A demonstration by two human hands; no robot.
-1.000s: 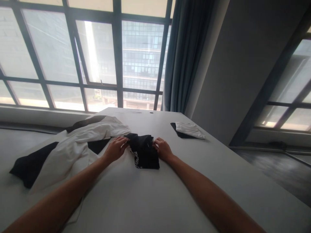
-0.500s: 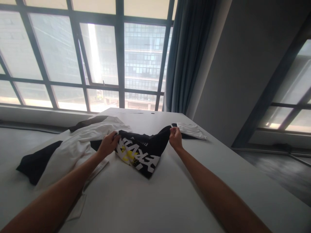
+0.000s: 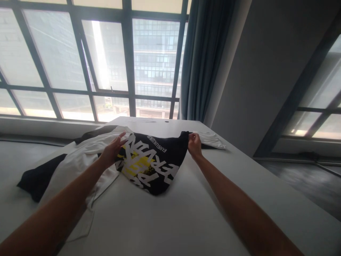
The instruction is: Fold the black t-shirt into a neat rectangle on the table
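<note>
- Black printed shirt (image 3: 151,163) lies spread over the white table (image 3: 160,220), its white and yellow lettering facing up, its near end hanging in a point.
- Right hand (image 3: 195,144) pinches the shirt's far right corner, fingers pressed together on the cloth.
- Left hand (image 3: 113,151) rests at the left edge with fingers spread, not clearly gripping.
- Judging by the wrinkles, the shirt is opened but not yet flat.
- White and black clothes (image 3: 77,160) lie heaped to the left; a folded stack (image 3: 211,141) sits beyond the right hand.

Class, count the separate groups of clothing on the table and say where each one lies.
3: the printed black shirt between both hands in the middle; a loose white and black heap at left; a small folded stack at far right. More pieces may be hidden inside the heap.
</note>
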